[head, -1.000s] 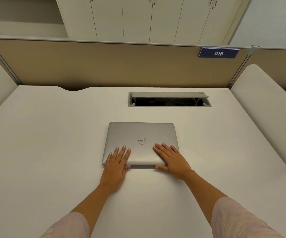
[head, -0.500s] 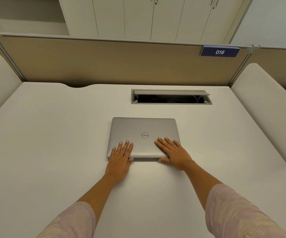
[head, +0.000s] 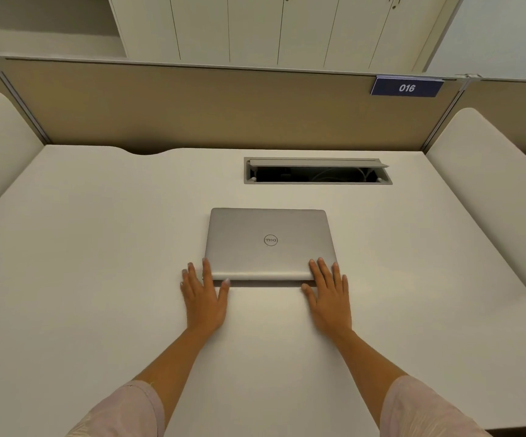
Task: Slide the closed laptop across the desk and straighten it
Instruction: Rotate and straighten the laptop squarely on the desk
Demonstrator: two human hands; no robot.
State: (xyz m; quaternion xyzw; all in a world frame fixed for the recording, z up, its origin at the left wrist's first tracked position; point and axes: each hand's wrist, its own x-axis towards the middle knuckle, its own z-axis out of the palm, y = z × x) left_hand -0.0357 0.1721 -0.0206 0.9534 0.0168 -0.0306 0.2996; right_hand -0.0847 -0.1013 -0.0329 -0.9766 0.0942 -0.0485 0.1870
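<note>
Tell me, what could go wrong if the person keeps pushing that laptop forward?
The open cable hatch lies straight ahead of the laptop; pushed too far, its far edge might catch or dip there. Also, the left hand and right hand touch only the near corners with flat fingers, so an uneven push could probably skew the laptop rather than straighten it.

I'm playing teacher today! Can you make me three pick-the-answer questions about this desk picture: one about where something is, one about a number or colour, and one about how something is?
1. Where is the cable slot?
A. Beyond the laptop
B. Under the left hand
C. Beside the right hand

2. What number is on the sign?
A. 610
B. 016
C. 106

3. How is the laptop?
A. Open
B. Closed
C. Standing on its edge

Answers: 1 A, the slot lies farther up the desk than the laptop. 2 B, the blue sign reads 016. 3 B, its lid lies flat with the logo on top.
</note>
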